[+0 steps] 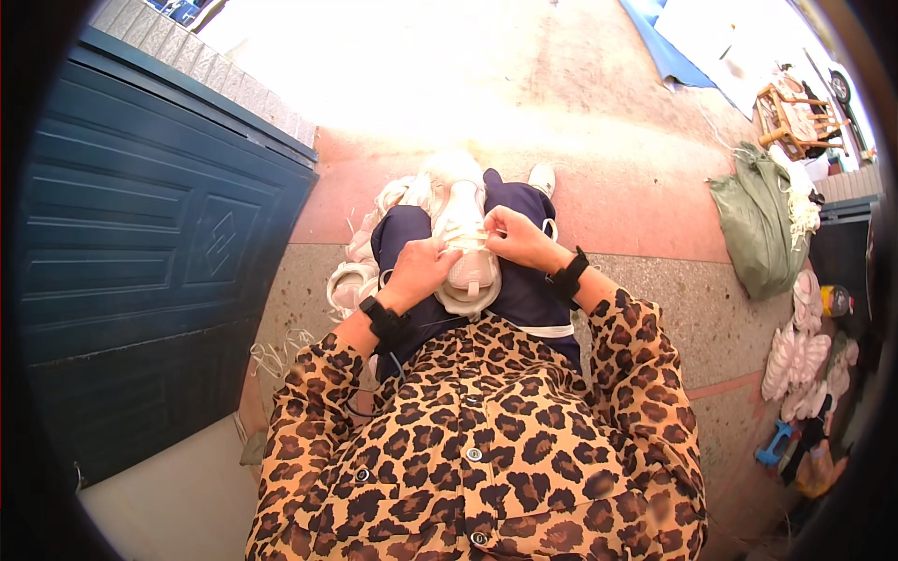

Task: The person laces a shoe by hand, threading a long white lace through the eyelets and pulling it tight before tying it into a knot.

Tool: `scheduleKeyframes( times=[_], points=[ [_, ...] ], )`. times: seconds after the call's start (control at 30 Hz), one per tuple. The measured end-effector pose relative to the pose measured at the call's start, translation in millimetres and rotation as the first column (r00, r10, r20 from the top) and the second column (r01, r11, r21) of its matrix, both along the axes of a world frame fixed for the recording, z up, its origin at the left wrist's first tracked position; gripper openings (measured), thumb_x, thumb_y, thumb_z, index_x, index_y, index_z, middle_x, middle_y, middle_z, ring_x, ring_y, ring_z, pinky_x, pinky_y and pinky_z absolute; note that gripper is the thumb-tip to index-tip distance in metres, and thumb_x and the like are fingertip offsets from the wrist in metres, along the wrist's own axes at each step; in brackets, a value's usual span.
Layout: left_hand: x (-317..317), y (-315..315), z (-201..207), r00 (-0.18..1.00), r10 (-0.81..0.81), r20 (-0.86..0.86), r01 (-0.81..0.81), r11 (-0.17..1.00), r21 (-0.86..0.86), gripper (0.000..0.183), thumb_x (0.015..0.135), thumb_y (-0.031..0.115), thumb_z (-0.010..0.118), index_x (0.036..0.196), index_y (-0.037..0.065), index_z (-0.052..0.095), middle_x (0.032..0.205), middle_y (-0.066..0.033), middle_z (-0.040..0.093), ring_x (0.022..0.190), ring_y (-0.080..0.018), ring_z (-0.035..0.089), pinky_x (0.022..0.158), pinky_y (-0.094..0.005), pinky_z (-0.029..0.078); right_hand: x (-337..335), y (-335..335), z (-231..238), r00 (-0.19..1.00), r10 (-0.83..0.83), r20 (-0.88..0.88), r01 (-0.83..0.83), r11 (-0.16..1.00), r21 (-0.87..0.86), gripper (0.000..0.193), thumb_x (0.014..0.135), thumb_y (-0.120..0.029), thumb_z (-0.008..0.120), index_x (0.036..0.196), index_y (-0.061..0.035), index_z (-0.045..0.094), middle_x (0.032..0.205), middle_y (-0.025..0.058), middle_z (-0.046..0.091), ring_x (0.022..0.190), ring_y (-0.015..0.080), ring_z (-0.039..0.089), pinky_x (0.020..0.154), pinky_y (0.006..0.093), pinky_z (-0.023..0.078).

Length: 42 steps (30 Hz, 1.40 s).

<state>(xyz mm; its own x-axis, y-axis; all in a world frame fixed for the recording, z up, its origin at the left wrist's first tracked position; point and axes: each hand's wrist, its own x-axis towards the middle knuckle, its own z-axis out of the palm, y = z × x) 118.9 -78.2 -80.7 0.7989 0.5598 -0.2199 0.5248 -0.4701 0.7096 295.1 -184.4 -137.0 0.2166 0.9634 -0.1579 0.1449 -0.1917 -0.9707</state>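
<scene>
A pale white and pink sneaker rests between my thighs, its opening toward me and its toe pointing away. White shoelace crosses its tongue. At the left side of the lacing, my left hand is closed in a pinch on the lace. My right hand pinches the lace from the other side, thumb and forefinger together. Glare washes out the toe end, and the lace between my fingertips is hard to make out.
More pale shoes lie by my left leg, near loose white laces on the floor. A blue panelled door stands at left. On the right are a green sack, bundled pale shoes and, farther off, a wooden chair.
</scene>
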Motion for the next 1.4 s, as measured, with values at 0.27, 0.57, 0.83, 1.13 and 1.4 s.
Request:
scheduleKeyframes(
  times=[0.27, 0.57, 0.83, 1.13, 1.4],
  points=[
    [-12, 76, 15, 0.907, 0.212, -0.365, -0.422, 0.434, -0.796, 0.021, 0.078, 0.019, 0.062, 0.064, 0.009, 0.051, 0.050, 0.0053, 0.039, 0.037, -0.0027, 0.028, 0.034, -0.0195, 0.021, -11, 10, 28, 0.903, -0.097, 0.419, 0.122, 0.992, -0.034, 0.021, 0.074, -0.009, 0.053, 0.092, 0.0020, 0.053, 0.089, 0.0220, 0.060, 0.086, 0.0364, 0.058, 0.074, 0.0406, 0.045],
    [-27, 87, 13, 0.958, 0.239, -0.157, -0.268, 0.565, -0.780, 0.011, 0.079, 0.012, 0.064, 0.074, 0.007, 0.055, 0.056, 0.0043, 0.044, 0.040, -0.0024, 0.032, 0.035, -0.0179, 0.024, -7, -27, 40, 0.882, -0.137, 0.450, 0.234, 0.958, -0.167, 0.030, 0.085, -0.027, 0.049, 0.081, -0.0004, 0.061, 0.077, 0.0208, 0.061, 0.078, 0.0366, 0.059, 0.070, 0.0423, 0.046],
    [-118, 214, 74, 0.590, 0.787, 0.180, -0.449, 0.505, -0.738, 0.028, 0.090, 0.034, 0.051, 0.083, 0.008, 0.054, 0.049, 0.0102, 0.026, 0.037, -0.0009, 0.023, 0.035, -0.0179, 0.017, 55, -86, 8, 0.748, -0.594, 0.296, 0.629, 0.777, -0.031, 0.032, 0.090, -0.029, 0.044, 0.087, 0.0004, 0.058, 0.073, 0.0123, 0.061, 0.064, 0.0267, 0.058, 0.061, 0.0372, 0.045],
    [-65, 104, 42, 0.961, 0.225, 0.162, -0.176, 0.946, -0.271, 0.024, 0.086, 0.007, 0.044, 0.108, 0.000, 0.048, 0.070, -0.0039, 0.057, 0.061, -0.0086, 0.053, 0.058, -0.0224, 0.044, -26, -57, 15, 0.667, 0.124, 0.735, -0.026, 0.989, -0.144, 0.027, 0.091, -0.022, 0.039, 0.084, 0.0002, 0.052, 0.079, 0.0211, 0.059, 0.076, 0.0385, 0.057, 0.068, 0.0455, 0.044],
    [-38, 8, -19, 0.984, -0.028, 0.173, -0.026, 0.954, 0.300, 0.012, 0.077, 0.011, 0.058, 0.073, 0.001, 0.064, 0.073, -0.0121, 0.063, 0.070, -0.0269, 0.056, 0.071, -0.0346, 0.043, -35, -50, 30, 0.864, -0.069, 0.499, 0.126, 0.989, -0.081, 0.017, 0.084, -0.010, 0.045, 0.080, 0.0026, 0.057, 0.078, 0.0217, 0.057, 0.078, 0.0368, 0.055, 0.068, 0.0425, 0.043]
  ],
)
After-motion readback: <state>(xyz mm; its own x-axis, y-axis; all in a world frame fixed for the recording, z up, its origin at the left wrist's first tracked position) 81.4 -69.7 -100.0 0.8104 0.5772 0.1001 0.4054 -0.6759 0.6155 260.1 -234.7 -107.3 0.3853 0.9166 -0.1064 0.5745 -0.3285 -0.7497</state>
